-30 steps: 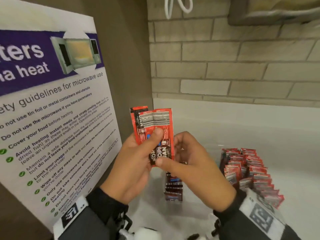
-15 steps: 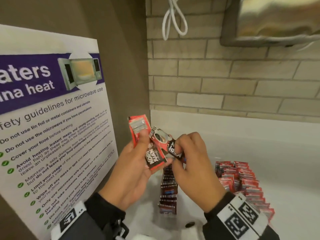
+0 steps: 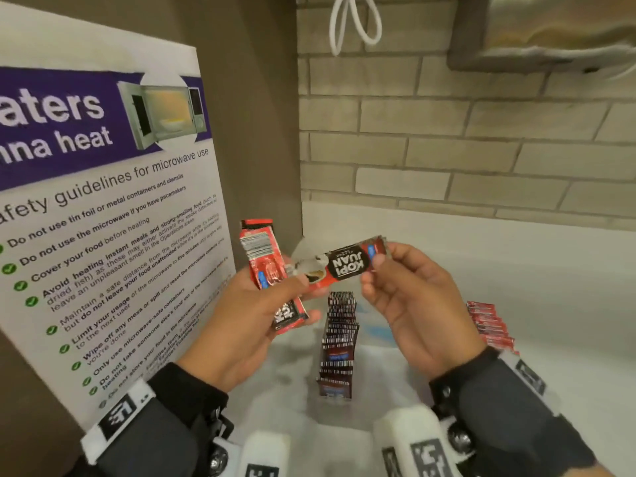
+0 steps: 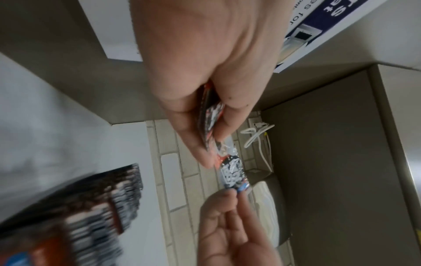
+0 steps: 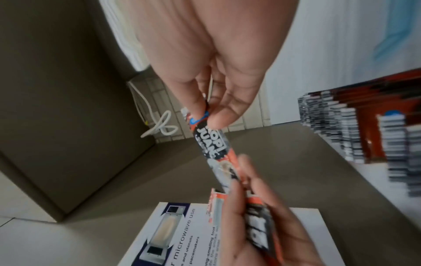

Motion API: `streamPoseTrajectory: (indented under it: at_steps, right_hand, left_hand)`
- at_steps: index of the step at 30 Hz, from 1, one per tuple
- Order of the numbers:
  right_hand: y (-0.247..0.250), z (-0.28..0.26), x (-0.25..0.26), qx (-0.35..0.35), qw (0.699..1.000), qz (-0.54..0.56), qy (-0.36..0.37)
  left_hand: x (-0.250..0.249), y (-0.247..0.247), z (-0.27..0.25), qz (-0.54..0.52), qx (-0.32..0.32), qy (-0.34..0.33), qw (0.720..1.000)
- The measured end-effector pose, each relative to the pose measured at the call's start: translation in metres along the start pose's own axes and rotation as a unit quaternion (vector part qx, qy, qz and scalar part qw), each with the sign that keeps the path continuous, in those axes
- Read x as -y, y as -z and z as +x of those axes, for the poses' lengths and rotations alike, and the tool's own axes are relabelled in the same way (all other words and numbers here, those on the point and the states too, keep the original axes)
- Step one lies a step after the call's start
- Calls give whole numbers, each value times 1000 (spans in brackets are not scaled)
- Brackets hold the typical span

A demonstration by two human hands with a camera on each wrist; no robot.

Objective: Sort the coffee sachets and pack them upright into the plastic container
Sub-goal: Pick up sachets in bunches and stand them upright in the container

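Observation:
My left hand grips a small stack of red coffee sachets, held almost upright above the counter. My right hand pinches one end of a single red and black "Kopi Juan" sachet, which lies level between the two hands; its other end meets the left hand's stack. The wrist views show the same sachet stretched between the fingertips. Below the hands, a row of dark sachets stands upright, and a row of red sachets stands to the right. The container's walls are not plainly visible.
A microwave safety poster leans against the brown side panel on the left. A brick wall rises behind the white counter. A white cable loop hangs above, beside a metal fixture at top right.
The right hand has drawn one sachet out of the left hand's stack and turned it level, moving right. The camera has tilted down a little.

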State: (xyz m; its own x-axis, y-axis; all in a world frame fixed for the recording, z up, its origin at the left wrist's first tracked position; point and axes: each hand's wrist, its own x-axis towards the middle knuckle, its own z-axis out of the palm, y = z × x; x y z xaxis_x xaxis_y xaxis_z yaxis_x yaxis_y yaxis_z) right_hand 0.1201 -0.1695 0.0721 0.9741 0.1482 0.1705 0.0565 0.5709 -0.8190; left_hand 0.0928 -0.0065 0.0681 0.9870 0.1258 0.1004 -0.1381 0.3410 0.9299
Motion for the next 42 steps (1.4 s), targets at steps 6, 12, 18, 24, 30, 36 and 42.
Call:
streamPoseTrajectory:
  at_steps: [6, 12, 18, 24, 30, 36, 42]
  right_hand:
    - [11, -15, 25, 26, 966, -205, 155]
    - [35, -52, 22, 115, 928, -320, 152]
    - [46, -51, -11, 144, 872, -438, 165]
    - [43, -43, -15, 178, 825, -490, 216]
    - [42, -38, -13, 184, 815, -496, 237]
    - [50, -43, -38, 168, 813, -530, 174]
    - [48, -42, -46, 139, 818, -545, 123]
  left_hand:
    - [14, 8, -14, 128, 79, 29, 988]
    - [24, 36, -21, 154, 15, 19, 988]
    - [38, 37, -28, 159, 26, 37, 986]
    - [42, 41, -29, 155, 22, 43, 987]
    - [47, 45, -28, 149, 20, 64, 987]
    - [53, 46, -32, 151, 33, 83, 985]
    - [56, 44, -33, 145, 43, 95, 984]
